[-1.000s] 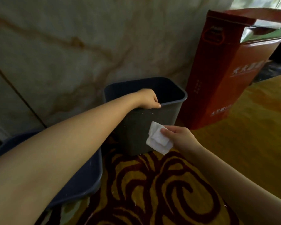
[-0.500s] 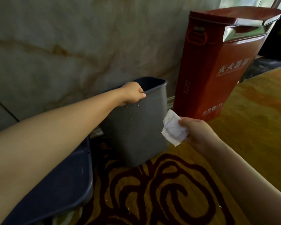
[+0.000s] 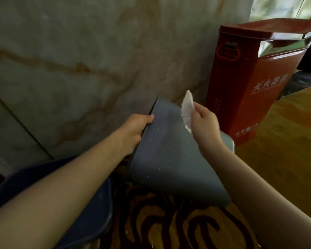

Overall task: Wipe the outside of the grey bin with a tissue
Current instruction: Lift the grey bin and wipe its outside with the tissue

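Observation:
The grey bin (image 3: 169, 159) is tipped away from me toward the marble wall, so its speckled outer side faces up and its mouth is hidden. My left hand (image 3: 136, 130) grips the rim at the bin's upper left edge. My right hand (image 3: 205, 126) pinches a crumpled white tissue (image 3: 187, 108) and holds it against the bin's upper right edge, near the rim. The bin's base rests low on the patterned carpet.
A tall red metal box (image 3: 255, 83) with white lettering stands right behind the bin against the wall. A dark blue bin (image 3: 90, 212) sits at lower left under my left arm. Marble wall (image 3: 79, 60) lies ahead; brown-and-gold carpet (image 3: 285, 150) spreads to the right.
The bin went from upright to tipped toward the wall under my left hand. My right hand rose with the tissue from the bin's lower side to its upper right edge.

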